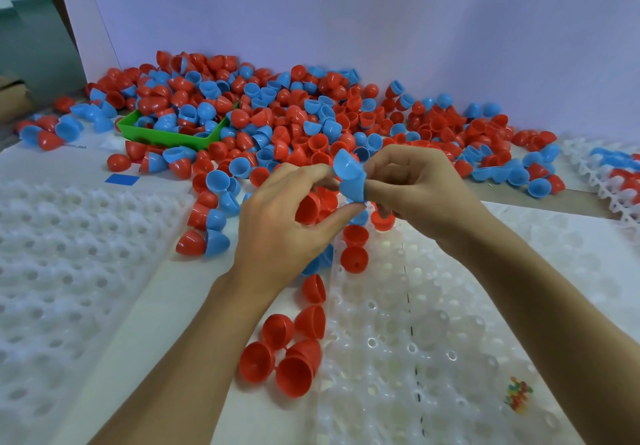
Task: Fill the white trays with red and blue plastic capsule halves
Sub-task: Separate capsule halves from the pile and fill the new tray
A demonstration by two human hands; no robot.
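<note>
Head view: both hands, left hand point(277, 223) and right hand point(412, 188), pinch stacked blue halves point(349, 178) with their fingers above a white tray point(433, 323); the stack stands nearly upright, tipped slightly left.

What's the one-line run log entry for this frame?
phase: separating nested halves | left hand: pinches blue halves, red halves in palm | right hand: pinches blue halves | white tray: few red halves seated | pile: large

Left hand point(277, 223) and right hand point(412, 185) raised, fingertips pinching.
</note>
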